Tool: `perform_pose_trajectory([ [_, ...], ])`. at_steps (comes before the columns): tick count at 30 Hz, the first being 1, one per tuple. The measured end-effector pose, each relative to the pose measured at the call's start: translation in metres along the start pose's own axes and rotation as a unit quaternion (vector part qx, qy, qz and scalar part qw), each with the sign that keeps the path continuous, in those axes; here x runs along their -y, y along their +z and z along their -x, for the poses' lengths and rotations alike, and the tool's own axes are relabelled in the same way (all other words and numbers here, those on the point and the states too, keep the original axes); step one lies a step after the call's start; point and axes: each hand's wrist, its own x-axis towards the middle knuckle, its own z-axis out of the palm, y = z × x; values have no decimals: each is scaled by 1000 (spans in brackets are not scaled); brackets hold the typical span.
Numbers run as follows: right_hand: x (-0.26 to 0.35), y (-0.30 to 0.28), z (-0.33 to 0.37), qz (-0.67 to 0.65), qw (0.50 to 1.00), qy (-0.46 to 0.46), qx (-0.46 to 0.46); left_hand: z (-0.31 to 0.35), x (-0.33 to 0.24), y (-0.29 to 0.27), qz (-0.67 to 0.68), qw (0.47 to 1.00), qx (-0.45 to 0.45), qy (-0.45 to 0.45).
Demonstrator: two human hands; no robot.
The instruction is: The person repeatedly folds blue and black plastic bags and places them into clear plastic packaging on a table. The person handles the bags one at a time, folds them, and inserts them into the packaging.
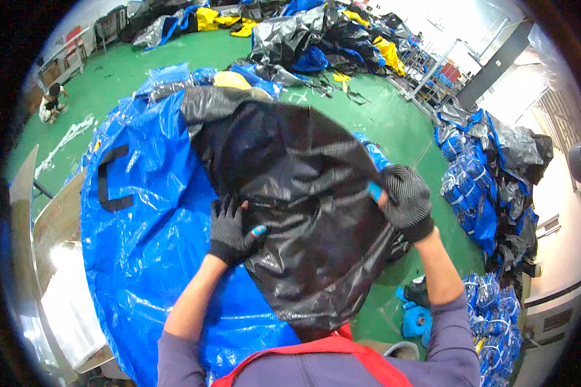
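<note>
A large blue plastic tarp (155, 258) with a black strip mark is spread before me. Across its right part lies a wrinkled black plastic sheet (303, 213). My left hand (232, 229), in a grey knit glove with blue wrapping on the thumb, rests flat with fingers apart on the left side of the black sheet. At the sheet's right edge, my right hand (407, 198), gloved alike, is closed with the thumb pinching the edge. The fingers' far side is hidden by the glove's back.
Heaped black, silver, blue and yellow sheeting (316, 45) lies on the green floor (239, 48) at the back. Tied blue bundles (465, 187) line the right side. A blue tape roll (419, 320) is near my right forearm. A person (51, 103) crouches far left.
</note>
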Motion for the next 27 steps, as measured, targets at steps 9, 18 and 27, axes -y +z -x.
perform_pose_trajectory([
  [9, 21, 32, -137, -458, 858, 14, 233, -26, -54, 3, 111, 948, -201, 221],
  [18, 111, 43, -137, -137, 885, -117, 430, -21, -38, 34, 149, 956, 53, 247],
  [27, -100, 126, -209, -171, 942, 30, 288, -32, -57, 34, 46, 975, 53, 213],
])
